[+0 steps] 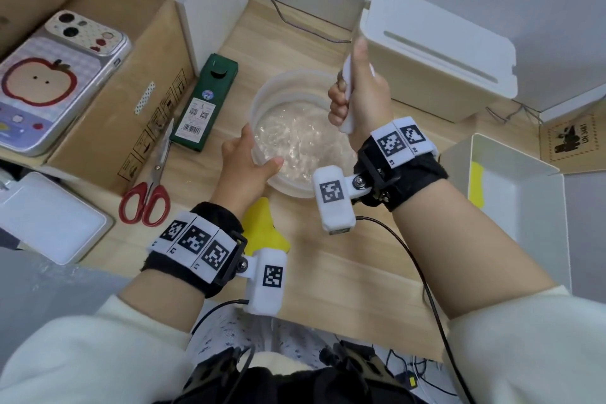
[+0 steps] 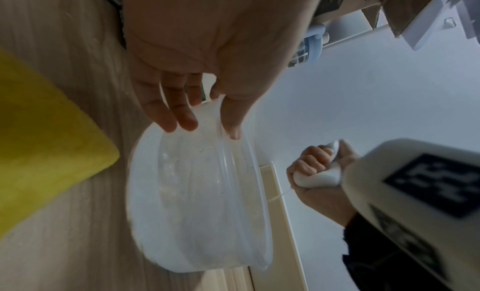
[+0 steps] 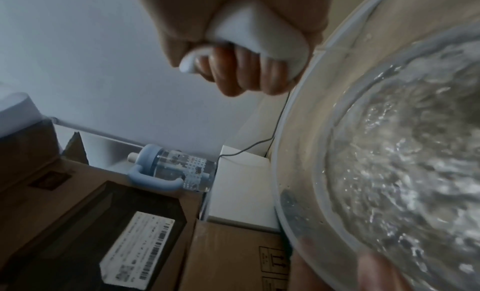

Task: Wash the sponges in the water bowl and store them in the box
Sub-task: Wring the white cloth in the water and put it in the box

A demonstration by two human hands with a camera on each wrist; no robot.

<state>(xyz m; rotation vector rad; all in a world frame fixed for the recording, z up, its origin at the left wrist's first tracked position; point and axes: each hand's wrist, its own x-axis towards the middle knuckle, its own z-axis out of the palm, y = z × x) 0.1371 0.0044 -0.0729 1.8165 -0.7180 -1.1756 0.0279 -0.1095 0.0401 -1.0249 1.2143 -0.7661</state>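
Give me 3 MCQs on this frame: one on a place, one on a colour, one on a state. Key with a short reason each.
1. Where does the yellow sponge on the table lie?
A. Inside the water bowl
B. On the table, on the person's side of the bowl, by the left wrist
C. On the cardboard box

2. What colour is the sponge in the right hand?
A. White
B. Green
C. Red

3. What is the left hand doing?
A. Cutting with the scissors
B. Squeezing a sponge
C. Holding the rim of the water bowl

Key: 1 B, the head view shows it on the wood between bowl and left wrist. 2 A, the right wrist view shows white foam bulging from the fist. 3 C, the left wrist view shows the thumb inside and the fingers outside the rim.
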